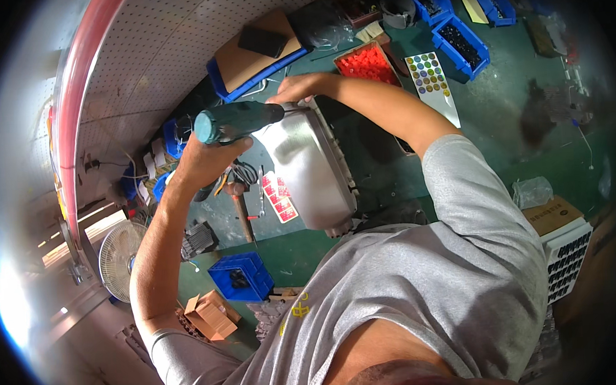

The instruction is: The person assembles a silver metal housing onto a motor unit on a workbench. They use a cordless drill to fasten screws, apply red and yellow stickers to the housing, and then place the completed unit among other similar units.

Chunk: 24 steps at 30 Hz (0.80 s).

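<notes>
My left hand (209,158) is wrapped round the grip of a teal power drill (238,121). The drill lies level, its dark nose pointing right over the far end of a silver metal housing (310,168). Just beyond that nose, my right hand (294,88) bends its fingers down at the housing's far edge; whatever is between the fingertips is hidden. The housing is smooth and rounded, with a flanged edge along its right side. Left of it lie a red-and-white label sheet (279,197) and a hammer (241,213).
On the green bench, a tray of red plastic parts (367,62) stands beyond my right forearm, beside a sheet of round stickers (431,81). Blue bins (460,45) hold dark small parts. A phone (262,41) rests on cardboard. A fan (122,258) stands at left, near a blue crate (241,278).
</notes>
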Each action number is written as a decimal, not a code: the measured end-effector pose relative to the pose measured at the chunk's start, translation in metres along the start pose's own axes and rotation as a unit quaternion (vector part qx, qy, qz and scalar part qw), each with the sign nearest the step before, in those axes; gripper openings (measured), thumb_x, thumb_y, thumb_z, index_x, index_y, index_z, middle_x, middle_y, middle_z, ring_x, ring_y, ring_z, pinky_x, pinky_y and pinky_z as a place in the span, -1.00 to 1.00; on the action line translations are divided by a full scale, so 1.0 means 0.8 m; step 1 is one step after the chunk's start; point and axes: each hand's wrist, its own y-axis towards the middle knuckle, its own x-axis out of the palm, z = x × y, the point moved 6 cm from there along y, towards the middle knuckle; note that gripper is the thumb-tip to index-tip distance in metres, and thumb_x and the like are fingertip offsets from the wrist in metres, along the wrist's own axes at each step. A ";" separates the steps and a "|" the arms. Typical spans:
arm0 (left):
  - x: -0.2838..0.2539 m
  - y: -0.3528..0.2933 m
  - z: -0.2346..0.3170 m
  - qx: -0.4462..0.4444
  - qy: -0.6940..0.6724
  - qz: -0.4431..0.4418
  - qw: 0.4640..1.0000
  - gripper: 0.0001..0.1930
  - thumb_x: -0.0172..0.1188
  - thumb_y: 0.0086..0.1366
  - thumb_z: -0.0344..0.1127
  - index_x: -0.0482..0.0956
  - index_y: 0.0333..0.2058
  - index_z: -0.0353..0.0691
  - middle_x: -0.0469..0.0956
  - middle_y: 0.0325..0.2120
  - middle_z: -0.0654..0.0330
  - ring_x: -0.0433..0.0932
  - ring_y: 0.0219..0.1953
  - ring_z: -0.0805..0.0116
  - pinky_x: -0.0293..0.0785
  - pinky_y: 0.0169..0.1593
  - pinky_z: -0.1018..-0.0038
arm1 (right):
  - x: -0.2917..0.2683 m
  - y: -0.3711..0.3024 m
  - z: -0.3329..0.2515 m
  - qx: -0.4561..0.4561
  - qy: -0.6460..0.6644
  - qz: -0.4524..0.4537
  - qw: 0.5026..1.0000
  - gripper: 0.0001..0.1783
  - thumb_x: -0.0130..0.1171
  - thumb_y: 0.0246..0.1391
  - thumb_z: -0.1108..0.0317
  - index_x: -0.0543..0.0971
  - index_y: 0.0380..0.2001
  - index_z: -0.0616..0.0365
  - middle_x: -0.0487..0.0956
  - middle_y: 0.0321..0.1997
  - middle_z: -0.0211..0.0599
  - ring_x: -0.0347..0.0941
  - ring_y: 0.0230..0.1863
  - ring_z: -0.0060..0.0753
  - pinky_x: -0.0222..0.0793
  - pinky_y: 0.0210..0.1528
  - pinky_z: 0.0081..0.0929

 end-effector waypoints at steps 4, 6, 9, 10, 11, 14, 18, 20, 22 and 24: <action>0.001 0.008 0.004 -0.008 0.072 -0.005 0.997 -0.62 0.41 0.17 -0.22 0.66 -0.06 -0.24 0.70 -0.25 0.11 0.64 -0.23 0.30 0.57 -0.13 0.35 | 0.023 0.037 0.013 0.042 -0.053 -0.025 0.997 -0.34 0.22 0.04 -0.32 0.67 -0.36 0.17 0.53 -0.47 -0.36 0.45 -0.43 -0.39 0.41 -0.39 -0.37; 0.000 0.002 0.004 -0.022 0.100 0.000 0.995 -0.59 0.41 0.14 -0.14 0.68 -0.08 -0.23 0.72 -0.25 0.05 0.69 -0.21 0.19 0.58 -0.12 0.30 | 0.044 0.058 0.018 0.020 -0.074 -0.032 0.997 -0.44 0.31 0.00 -0.20 0.68 -0.38 0.16 0.52 -0.51 -0.37 0.45 -0.47 -0.37 0.41 -0.41 -0.35; -0.002 0.014 0.029 -0.021 0.133 -0.015 0.991 -0.58 0.41 0.12 -0.11 0.70 -0.10 -0.22 0.72 -0.25 0.03 0.70 -0.20 0.14 0.59 -0.11 0.27 | 0.053 0.128 0.072 -0.046 -0.055 -0.046 0.996 -0.31 0.35 -0.12 -0.33 0.69 -0.34 0.19 0.66 -0.31 -0.23 0.57 -0.31 -0.25 0.45 -0.36 -0.17; -0.001 0.031 0.038 -0.011 0.147 -0.031 0.989 -0.58 0.42 0.12 -0.11 0.70 -0.10 -0.21 0.72 -0.25 0.03 0.70 -0.20 0.15 0.59 -0.11 0.27 | 0.043 0.149 0.099 -0.084 -0.079 -0.031 0.993 -0.34 0.36 -0.11 -0.29 0.70 -0.35 0.20 0.66 -0.34 -0.21 0.58 -0.31 -0.25 0.46 -0.35 -0.17; 0.001 0.053 0.056 0.010 0.165 -0.050 0.985 -0.59 0.42 0.11 -0.11 0.70 -0.10 -0.21 0.72 -0.25 0.04 0.70 -0.21 0.15 0.59 -0.10 0.27 | 0.022 0.165 0.133 -0.116 -0.101 -0.006 0.988 -0.37 0.36 -0.09 -0.25 0.71 -0.36 0.20 0.67 -0.37 -0.18 0.59 -0.32 -0.25 0.46 -0.35 -0.17; 0.006 0.030 0.021 -0.019 0.132 -0.034 0.990 -0.59 0.41 0.12 -0.13 0.70 -0.09 -0.21 0.73 -0.25 0.05 0.71 -0.21 0.16 0.59 -0.10 0.27 | 0.060 0.137 0.080 -0.137 -0.115 -0.028 0.984 -0.44 0.32 -0.01 -0.15 0.72 -0.41 0.24 0.67 -0.42 -0.06 0.61 -0.33 -0.19 0.47 -0.31 -0.17; 0.008 0.023 0.005 0.000 0.082 -0.019 0.996 -0.60 0.40 0.13 -0.15 0.70 -0.08 -0.20 0.72 -0.25 0.06 0.70 -0.21 0.19 0.60 -0.10 0.28 | 0.053 0.096 0.034 -0.147 -0.166 -0.001 0.975 -0.55 0.39 -0.06 0.00 0.68 -0.40 0.25 0.68 -0.40 -0.08 0.62 -0.35 -0.29 0.47 -0.30 -0.27; 0.010 0.034 0.004 0.020 0.075 -0.022 0.997 -0.59 0.40 0.13 -0.15 0.69 -0.07 -0.20 0.72 -0.25 0.07 0.70 -0.22 0.20 0.60 -0.10 0.29 | 0.044 0.097 0.040 -0.194 -0.165 0.024 0.967 -0.54 0.41 -0.08 0.01 0.67 -0.39 0.26 0.68 -0.41 -0.10 0.62 -0.36 -0.28 0.47 -0.30 -0.27; 0.011 0.042 0.000 0.016 0.073 -0.021 0.997 -0.59 0.39 0.14 -0.16 0.68 -0.05 -0.18 0.72 -0.25 0.08 0.70 -0.22 0.22 0.60 -0.11 0.31 | 0.039 0.101 0.047 -0.217 -0.183 0.038 0.958 -0.55 0.42 -0.09 0.03 0.67 -0.41 0.28 0.68 -0.43 -0.11 0.61 -0.37 -0.27 0.47 -0.30 -0.26; 0.012 0.043 -0.001 0.009 0.075 -0.018 0.997 -0.59 0.39 0.15 -0.16 0.67 -0.03 -0.17 0.72 -0.26 0.10 0.69 -0.23 0.23 0.60 -0.12 0.32 | 0.041 0.102 0.046 -0.214 -0.210 0.029 0.954 -0.57 0.41 -0.10 0.07 0.66 -0.42 0.29 0.68 -0.44 -0.11 0.61 -0.38 -0.26 0.46 -0.30 -0.25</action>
